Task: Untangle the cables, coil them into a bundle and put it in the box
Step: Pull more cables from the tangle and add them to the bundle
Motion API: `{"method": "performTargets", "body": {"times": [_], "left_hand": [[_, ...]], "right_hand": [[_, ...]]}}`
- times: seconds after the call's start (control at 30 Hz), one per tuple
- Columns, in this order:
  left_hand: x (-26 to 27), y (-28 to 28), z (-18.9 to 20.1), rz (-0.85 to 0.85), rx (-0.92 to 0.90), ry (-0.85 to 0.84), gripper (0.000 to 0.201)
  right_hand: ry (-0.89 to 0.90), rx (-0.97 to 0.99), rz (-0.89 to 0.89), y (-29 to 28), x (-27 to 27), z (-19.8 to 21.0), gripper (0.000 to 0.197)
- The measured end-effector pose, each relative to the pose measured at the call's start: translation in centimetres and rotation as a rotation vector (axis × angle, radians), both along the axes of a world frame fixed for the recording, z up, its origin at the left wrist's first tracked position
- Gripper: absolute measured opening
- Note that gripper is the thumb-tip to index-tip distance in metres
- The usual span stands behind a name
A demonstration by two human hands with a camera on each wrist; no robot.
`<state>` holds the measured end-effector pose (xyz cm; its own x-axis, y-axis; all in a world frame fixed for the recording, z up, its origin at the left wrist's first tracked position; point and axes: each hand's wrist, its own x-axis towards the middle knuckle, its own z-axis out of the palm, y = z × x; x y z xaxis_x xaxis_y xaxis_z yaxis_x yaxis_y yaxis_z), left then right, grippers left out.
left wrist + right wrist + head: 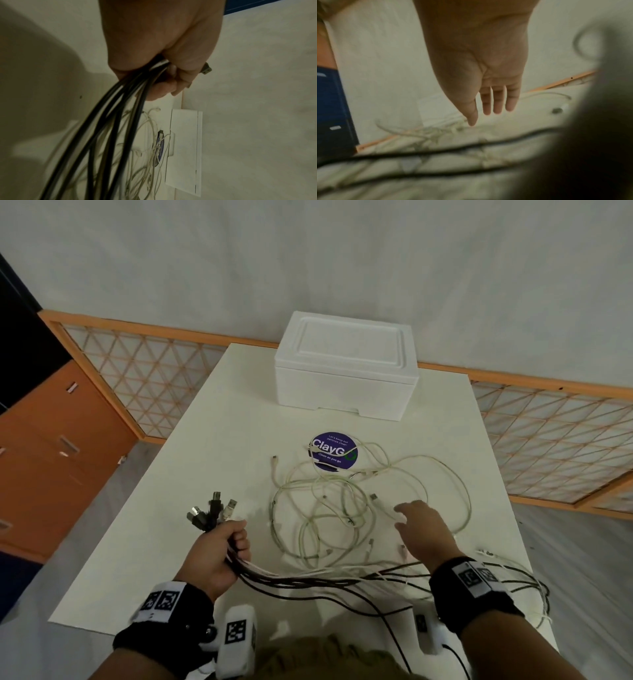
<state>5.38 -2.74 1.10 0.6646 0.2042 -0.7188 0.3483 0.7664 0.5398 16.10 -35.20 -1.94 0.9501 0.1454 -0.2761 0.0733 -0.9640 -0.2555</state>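
Note:
My left hand grips a bunch of mostly black cables near their plug ends, which fan out above the fist. The left wrist view shows the same black cables running down out of my left hand. Those cables trail right along the table's front edge. A loose tangle of white cables lies in the middle of the table. Above the tangle's right part, my right hand hovers with straight fingers and holds nothing; its fingers are empty. The white foam box stands at the back with its lid on.
A round purple sticker lies on the white table between the box and the tangle. An orange lattice screen runs behind the table. Orange drawers stand at the left.

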Motion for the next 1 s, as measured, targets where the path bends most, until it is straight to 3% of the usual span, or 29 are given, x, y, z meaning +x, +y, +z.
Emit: {"method": "performTargets", "body": {"times": [0.07,0.2,0.33,0.47,0.63,0.73,0.77,0.9,1.0], "left_hand": [[0.5,-0.2,0.5,-0.027,0.0,-0.033,0.032],[1.2,-0.7,1.9,-0.08,-0.046,-0.159,0.027],[3.1,-1.8,4.3,-0.087,0.074,-0.334,0.015],[5.6,-4.2,6.2,-0.192,0.161,-0.443,0.015],[6.6,-8.0,7.5,-0.318,0.202,-0.515,0.013],[6.5,-8.9,7.6,-0.291,0.275,-0.509,0.015],[6.5,-8.7,7.7,-0.244,0.306,-0.505,0.017],[6.4,-5.3,7.9,0.02,0.256,-0.51,0.022],[5.6,-1.7,7.1,0.169,0.112,-0.478,0.029]], "right_hand": [[-0.086,-0.107,0.027,-0.1,0.6,-1.1,0.026],[-0.152,-0.125,0.035,0.1,1.2,-0.6,0.021],[-0.255,0.315,-0.123,1.8,2.4,5.1,0.013],[-0.29,0.722,-0.04,5.5,0.6,12.0,0.014],[-0.191,0.873,0.171,9.9,-2.8,13.3,0.019],[-0.199,0.774,0.292,11.2,-3.3,12.0,0.011],[-0.214,0.662,0.316,11.0,-3.1,11.5,0.007],[-0.395,0.206,0.424,8.1,-1.6,10.0,0.024],[-0.504,0.07,0.284,4.5,0.6,9.6,0.02]]}}
